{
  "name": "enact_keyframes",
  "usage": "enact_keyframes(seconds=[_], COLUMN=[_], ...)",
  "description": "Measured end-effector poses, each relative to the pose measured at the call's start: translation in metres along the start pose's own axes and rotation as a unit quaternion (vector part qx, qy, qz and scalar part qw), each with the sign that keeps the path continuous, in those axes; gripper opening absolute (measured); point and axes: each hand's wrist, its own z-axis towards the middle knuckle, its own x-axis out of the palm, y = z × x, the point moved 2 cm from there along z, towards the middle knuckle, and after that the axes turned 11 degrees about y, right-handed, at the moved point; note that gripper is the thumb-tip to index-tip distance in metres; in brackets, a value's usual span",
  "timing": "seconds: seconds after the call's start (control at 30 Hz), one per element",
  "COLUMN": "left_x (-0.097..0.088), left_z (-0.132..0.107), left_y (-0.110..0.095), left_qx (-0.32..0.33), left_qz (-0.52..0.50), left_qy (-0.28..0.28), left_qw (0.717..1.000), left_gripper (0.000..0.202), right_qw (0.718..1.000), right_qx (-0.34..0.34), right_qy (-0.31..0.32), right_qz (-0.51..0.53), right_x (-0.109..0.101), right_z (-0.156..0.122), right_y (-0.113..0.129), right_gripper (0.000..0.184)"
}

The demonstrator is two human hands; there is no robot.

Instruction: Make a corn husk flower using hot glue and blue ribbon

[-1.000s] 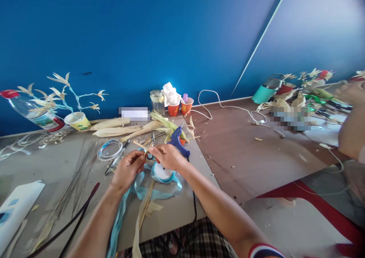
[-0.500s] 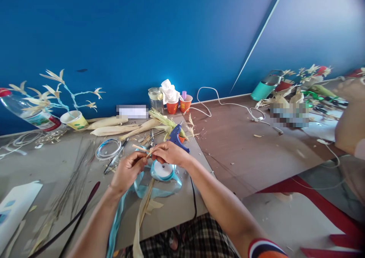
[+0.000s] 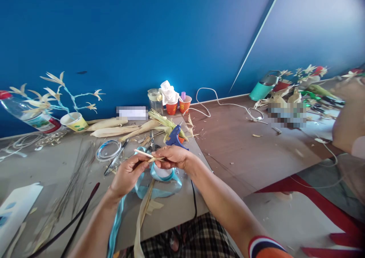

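Note:
My left hand [image 3: 127,173] and my right hand [image 3: 173,157] meet over a grey table [image 3: 57,170], both pinching a small folded strip of dry corn husk [image 3: 148,155] between their fingertips. Under the hands sits a spool of light blue ribbon [image 3: 164,173], its loose end trailing toward me. A blue glue gun [image 3: 174,135] lies just beyond my right hand. A long husk strip [image 3: 142,212] hangs off the table's near edge.
Corn cobs in husk [image 3: 114,129], a ring of wire [image 3: 108,149], thin wire stems [image 3: 74,178], paper cups [image 3: 178,106], a bottle [image 3: 31,115] and a husk-flower branch [image 3: 57,94] lie about. Another person's arm [image 3: 349,125] is at right by a brown table [image 3: 256,147].
Both hands have lifted slightly and turned the husk piece, which now sticks out to the left between the fingertips. The view has shifted a little.

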Motion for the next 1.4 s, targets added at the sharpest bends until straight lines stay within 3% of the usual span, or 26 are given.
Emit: enact_keyframes(seconds=[0.3, 0.47, 0.6, 0.7, 0.8, 0.9, 1.13, 1.4], left_x=[-0.005, -0.008, -0.012, -0.012, -0.009, -0.006, 0.009, 0.018], left_z=[-0.002, -0.004, -0.005, -0.004, -0.002, -0.001, 0.000, -0.003], left_y=[0.007, 0.012, 0.017, 0.017, 0.017, 0.018, 0.016, 0.017], left_qx=[0.023, -0.006, -0.051, -0.073, -0.081, -0.088, -0.140, -0.163], left_qz=[0.021, -0.023, -0.141, -0.253, -0.335, -0.379, -0.442, -0.477], left_qy=[0.013, 0.005, -0.027, -0.029, 0.006, 0.045, 0.117, 0.173], left_qw=[0.999, 1.000, 0.988, 0.964, 0.939, 0.920, 0.878, 0.846], left_gripper=[0.010, 0.013, 0.020, 0.022, 0.018, 0.015, 0.014, 0.013], right_qw=[0.998, 0.996, 0.985, 0.960, 0.943, 0.935, 0.933, 0.955], right_qx=[-0.021, -0.045, -0.107, -0.185, -0.219, -0.185, -0.084, -0.060], right_qy=[0.031, 0.021, -0.098, -0.204, -0.248, -0.270, -0.178, -0.098], right_qz=[0.057, 0.069, 0.098, 0.047, -0.044, -0.138, -0.300, -0.272], right_x=[-0.004, -0.007, -0.017, -0.018, -0.014, -0.013, -0.003, -0.004], right_z=[0.000, -0.008, -0.015, -0.017, -0.017, -0.015, -0.015, -0.017], right_y=[-0.004, 0.002, 0.011, 0.018, 0.021, 0.020, 0.021, 0.018], right_gripper=[0.037, 0.040, 0.038, 0.033, 0.028, 0.027, 0.026, 0.038])
